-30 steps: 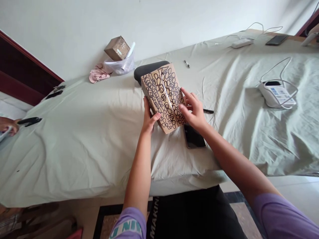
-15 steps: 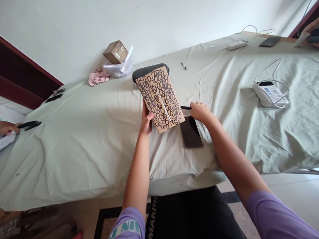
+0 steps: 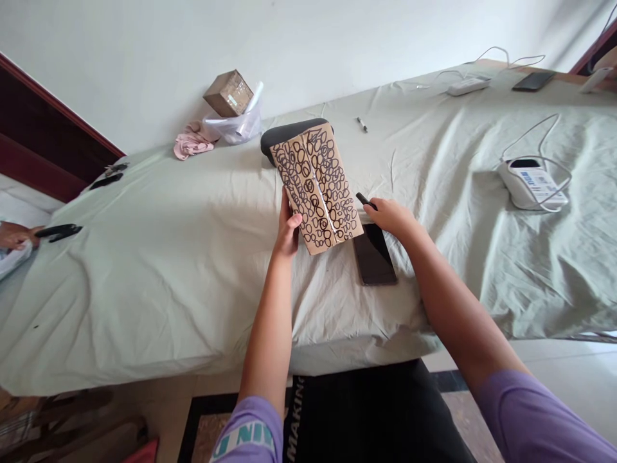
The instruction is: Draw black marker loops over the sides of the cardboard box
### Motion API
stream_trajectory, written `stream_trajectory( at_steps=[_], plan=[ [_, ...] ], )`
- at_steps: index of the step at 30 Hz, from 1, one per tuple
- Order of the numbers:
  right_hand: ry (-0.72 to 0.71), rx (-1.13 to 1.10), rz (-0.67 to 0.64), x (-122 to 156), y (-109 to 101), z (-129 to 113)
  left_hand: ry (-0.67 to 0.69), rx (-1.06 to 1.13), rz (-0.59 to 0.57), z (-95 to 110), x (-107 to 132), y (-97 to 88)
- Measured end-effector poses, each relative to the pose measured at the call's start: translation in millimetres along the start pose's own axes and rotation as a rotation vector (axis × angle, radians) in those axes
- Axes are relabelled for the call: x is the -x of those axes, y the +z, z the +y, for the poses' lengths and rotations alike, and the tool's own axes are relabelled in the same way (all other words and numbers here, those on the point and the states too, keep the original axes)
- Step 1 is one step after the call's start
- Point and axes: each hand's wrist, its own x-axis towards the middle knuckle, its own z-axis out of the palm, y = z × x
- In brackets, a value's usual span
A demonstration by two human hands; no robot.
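Observation:
A brown cardboard box [image 3: 315, 186] covered in black scribbled circles lies tilted on the pale green sheet [image 3: 159, 257]. My left hand [image 3: 288, 231] grips its near left edge, thumb on top. My right hand [image 3: 391, 216] is closed round a black marker [image 3: 365, 200] just right of the box, its tip pointing toward the box. A dark phone [image 3: 373, 257] lies flat under my right wrist.
A black cushion [image 3: 289, 132] lies behind the box. At the back stand a small carton [image 3: 228, 93] on a plastic bag and a pink cloth [image 3: 193, 143]. A label printer [image 3: 533, 183] with cables sits right. Another person's hand [image 3: 12, 236] is at the left edge.
My right hand left the box's right side, reached to the marker on the sheet and has lifted it toward the box. My left hand keeps its hold.

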Motion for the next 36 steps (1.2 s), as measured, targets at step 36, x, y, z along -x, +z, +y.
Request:
stream_trajectory(
  at_steps=[36],
  plan=[
    [-0.408,-0.954,0.791,110,39,-52,-0.022,0.028,-0.017,-10,-4,-7.5]
  ],
)
